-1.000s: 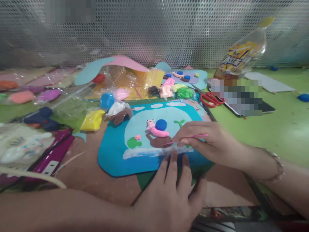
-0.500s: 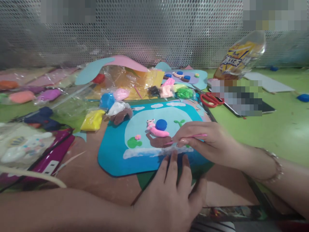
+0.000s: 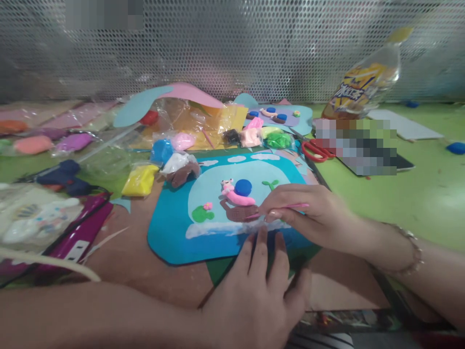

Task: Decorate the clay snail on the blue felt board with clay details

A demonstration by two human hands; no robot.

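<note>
- Right hand (image 3: 308,213) pinches a thin pink stick (image 3: 298,205) low, likely for control, its tip at the brown textured clay shape (image 3: 236,211) on the blue paper card (image 3: 169,230).
- Left hand (image 3: 257,286), fingers spread, rests at the card's near edge, seemingly steadying it.

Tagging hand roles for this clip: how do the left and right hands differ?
The right hand pinches a slim pink tool; the left hand lies palm down, fingers spread, at the near edge of the blue card. A bracelet circles the right hand's wrist; none shows at the left's. Both are ungloved.
</note>
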